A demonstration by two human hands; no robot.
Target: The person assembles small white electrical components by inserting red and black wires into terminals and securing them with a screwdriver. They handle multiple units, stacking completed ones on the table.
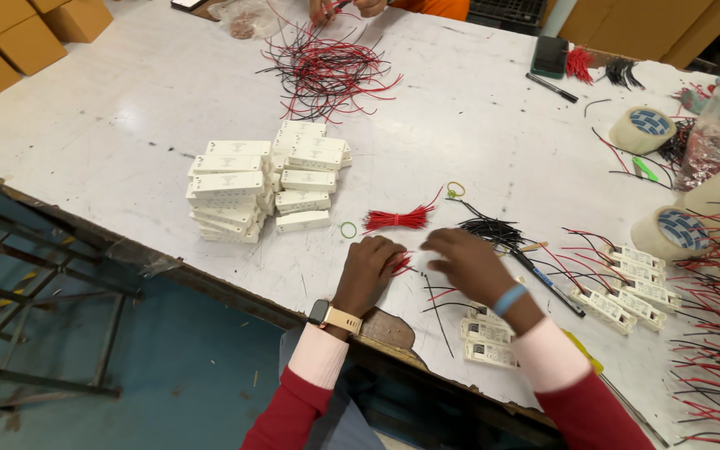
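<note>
Here, the left hand [368,271] rested on the white worktable [477,117] near its front edge, fingers curled down, and short red wires [402,263] showed just beside its fingertips, touching them. I judged that it pinched these wires, but the fingers hid the grip, so I cannot tell how tight it was. The right hand [468,262] lay just beside it, palm down and fingers half bent over some loose black wires [437,310]; whether it held one I cannot tell.

A little further from the front edge, a bundle of red wires [397,219] lay near a bundle of black wires [491,229], with a green rubber band [348,229] beside the red one. Toward the left edge stood a stack of white plastic modules [264,187]. Under the right wrist, at the front edge, lay a few white modules [487,342], and toward the right edge a row of modules with wires attached [627,283]. Two rolls of tape [668,232] stood near the right edge. At the far edge, another person's hands [343,8] worked over a heap of red and black wires [327,71].

In my judgement the step in hand was picking and sorting single wires out of the bundles. The next move would call for separating one thin wire cleanly from the others, with a fine pinch of the fingertips.
</note>
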